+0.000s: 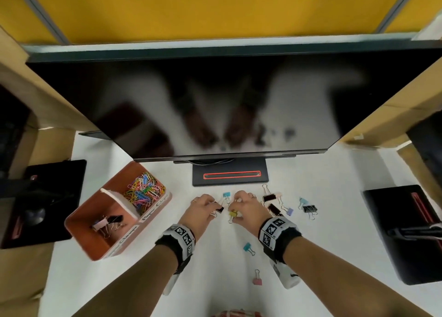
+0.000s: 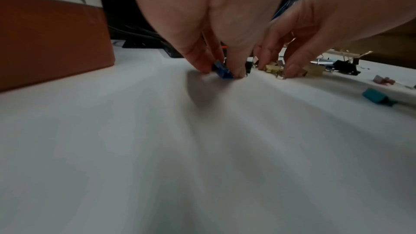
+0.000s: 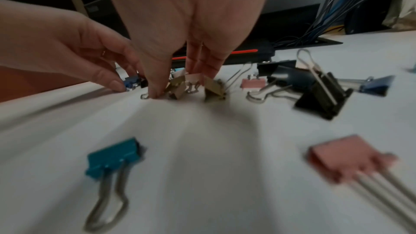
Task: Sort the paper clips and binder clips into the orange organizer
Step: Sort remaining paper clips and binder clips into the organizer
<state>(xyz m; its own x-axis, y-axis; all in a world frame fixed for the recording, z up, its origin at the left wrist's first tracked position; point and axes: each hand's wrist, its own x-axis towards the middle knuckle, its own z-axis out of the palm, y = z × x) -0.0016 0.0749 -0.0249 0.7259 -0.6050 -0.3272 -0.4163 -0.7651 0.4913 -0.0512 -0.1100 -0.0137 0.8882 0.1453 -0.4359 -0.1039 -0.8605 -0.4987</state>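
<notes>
The orange box (image 1: pixel 100 221) sits left of both hands, with paper clips (image 1: pixel 144 190) in its far part and binder clips (image 1: pixel 107 222) in its near part. The left hand (image 1: pixel 202 208) pinches a small blue clip (image 2: pixel 223 71) on the table. Just beside it, the right hand (image 1: pixel 247 208) pinches a yellow clip (image 1: pixel 232 214). More clips (image 1: pixel 308 208) lie to its right.

Bare table (image 1: pixel 215 264) toward orange organizer (image 1: pixel 95 233)

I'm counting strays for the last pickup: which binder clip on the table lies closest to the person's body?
The pink binder clip, lying alone below the teal binder clip, nearest the frame's bottom.
</notes>
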